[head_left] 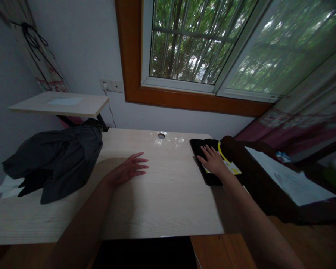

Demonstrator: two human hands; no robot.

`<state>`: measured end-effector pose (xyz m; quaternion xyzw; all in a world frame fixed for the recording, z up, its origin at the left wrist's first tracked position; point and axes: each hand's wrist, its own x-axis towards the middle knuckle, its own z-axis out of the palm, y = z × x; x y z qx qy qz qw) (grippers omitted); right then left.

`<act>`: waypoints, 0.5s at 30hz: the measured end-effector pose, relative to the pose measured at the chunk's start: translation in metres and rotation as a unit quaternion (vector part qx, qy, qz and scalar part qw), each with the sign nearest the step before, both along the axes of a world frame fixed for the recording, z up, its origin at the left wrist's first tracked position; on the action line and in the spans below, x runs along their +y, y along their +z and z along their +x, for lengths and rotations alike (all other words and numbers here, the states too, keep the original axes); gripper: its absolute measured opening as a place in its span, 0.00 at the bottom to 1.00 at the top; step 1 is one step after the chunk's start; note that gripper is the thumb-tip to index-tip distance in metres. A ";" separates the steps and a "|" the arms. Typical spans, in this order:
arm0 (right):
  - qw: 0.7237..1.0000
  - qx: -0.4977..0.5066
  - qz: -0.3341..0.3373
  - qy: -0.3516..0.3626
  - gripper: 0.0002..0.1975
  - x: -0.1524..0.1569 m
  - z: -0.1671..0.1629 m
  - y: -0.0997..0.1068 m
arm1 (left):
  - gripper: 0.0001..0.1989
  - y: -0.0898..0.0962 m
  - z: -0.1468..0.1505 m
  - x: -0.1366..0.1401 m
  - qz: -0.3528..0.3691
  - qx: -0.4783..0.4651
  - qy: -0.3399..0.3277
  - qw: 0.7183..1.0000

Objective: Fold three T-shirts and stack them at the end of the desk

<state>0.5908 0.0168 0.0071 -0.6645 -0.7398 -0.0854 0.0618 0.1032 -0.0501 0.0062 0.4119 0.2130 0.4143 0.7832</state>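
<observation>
Folded black cloth [212, 181] with yellow trim lies, in the head view, at the right edge of the pale wood-grain tabletop [162, 201], partly covered by the right hand [215, 161]. The grip of that hand is unclosed: its fingers extend, spread apart, over the cloth without curling around it. The left hand [130, 169] is near the middle of the tabletop, its grip likewise loose, fingers apart and holding nothing; whether it touches the surface cannot be told. Left of it lies a crumpled dark grey garment [72, 157], just beside a raised shelf [30, 106] bearing a white sheet [65, 101]. A round hole [161, 136] pierces the tabletop near its far edge, below a window [196, 45] framed in orange-brown wood.
</observation>
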 end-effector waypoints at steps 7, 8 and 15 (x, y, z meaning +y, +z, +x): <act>1.000 -0.015 -0.008 0.016 0.36 -0.034 -0.003 0.003 | 0.29 -0.002 0.000 0.001 0.001 0.003 0.000 1.000; 1.000 -0.020 -0.001 0.015 0.36 -0.039 -0.005 0.002 | 0.29 -0.001 0.000 0.001 0.001 0.005 0.001 1.000; 1.000 -0.019 0.006 0.005 0.37 -0.057 -0.010 0.000 | 0.28 0.001 0.001 -0.001 -0.001 0.006 0.004 1.000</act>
